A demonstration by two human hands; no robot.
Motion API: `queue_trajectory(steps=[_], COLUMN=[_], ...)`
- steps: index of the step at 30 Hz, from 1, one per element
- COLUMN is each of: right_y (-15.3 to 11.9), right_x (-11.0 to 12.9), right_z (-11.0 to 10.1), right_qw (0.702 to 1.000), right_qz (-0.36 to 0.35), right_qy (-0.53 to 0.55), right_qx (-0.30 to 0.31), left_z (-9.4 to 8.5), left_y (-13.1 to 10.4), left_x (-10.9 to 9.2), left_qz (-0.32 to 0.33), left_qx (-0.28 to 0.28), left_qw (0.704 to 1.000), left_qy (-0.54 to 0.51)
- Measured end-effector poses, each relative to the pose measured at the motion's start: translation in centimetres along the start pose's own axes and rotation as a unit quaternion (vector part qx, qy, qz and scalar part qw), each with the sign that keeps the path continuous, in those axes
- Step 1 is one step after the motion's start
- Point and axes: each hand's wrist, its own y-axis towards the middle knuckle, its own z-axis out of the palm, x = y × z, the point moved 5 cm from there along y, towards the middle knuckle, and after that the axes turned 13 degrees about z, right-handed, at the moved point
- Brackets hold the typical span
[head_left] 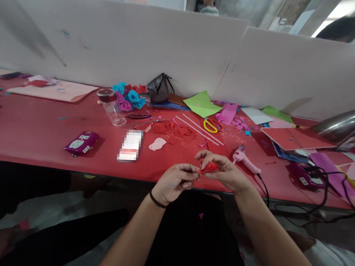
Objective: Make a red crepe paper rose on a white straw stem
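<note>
Between my two hands, at the table's front edge, is a small red paper flower [209, 168]. My left hand [177, 181], with a dark band at the wrist, pinches its narrow end between thumb and finger. The fingers of my right hand [225, 172] curl round its wider part and partly hide it. Just beyond the hands lie cut red paper petals [185, 132] and a pale pink paper piece [157, 144]. A pink glue gun [246, 160] rests right of my right hand, its cord hanging over the edge.
Yellow-handled scissors [210, 125], glue sticks [199, 129] and green paper [202, 104] lie farther back. Left are a phone [130, 146], a purple power box [81, 143], a clear jar [113, 111] and blue paper flowers [134, 99]. Cables [324, 194] trail at right. A white partition [125, 44] stands behind.
</note>
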Motion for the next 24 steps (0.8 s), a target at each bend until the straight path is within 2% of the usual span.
queue_trajectory(steps=[3,6,8,11,13,18,24], right_y=[-0.1,-0.3,-0.5,-1.0,-1.0,-0.1,0.7], right_x=[0.4,0.2,-0.4,-2.0,-3.3,-5.2,-6.2], right_z=[-0.3,-1.0,-1.6,-2.0,-1.2,1.5,1.9], right_qw=[1.0,0.999,0.997,0.978,0.965,0.943,0.913], right_qz=[0.006,0.025,0.027,0.025,0.033,0.008,0.002], right_qy=[-0.022,-0.01,0.012,0.021,0.022,0.111,0.189], right_qx=[-0.001,-0.026,-0.078,-0.205,-0.259,-0.315,-0.363], left_z=[0.0,0.0,-0.1,-0.4,-0.4,-0.4,-1.4], left_y=[0.0,0.0,0.1,0.5,0.7,1.1,1.3], left_x=[0.1,-0.1,-0.3,-0.1,0.2,1.0,1.4], left_qz=[0.011,0.064,0.114,0.169,0.174,0.166,0.182], left_qx=[-0.013,-0.049,-0.079,-0.129,-0.153,-0.17,-0.185], left_qw=[1.0,0.996,0.99,0.977,0.972,0.971,0.966], left_qy=[0.014,0.029,0.023,-0.016,-0.042,-0.041,-0.013])
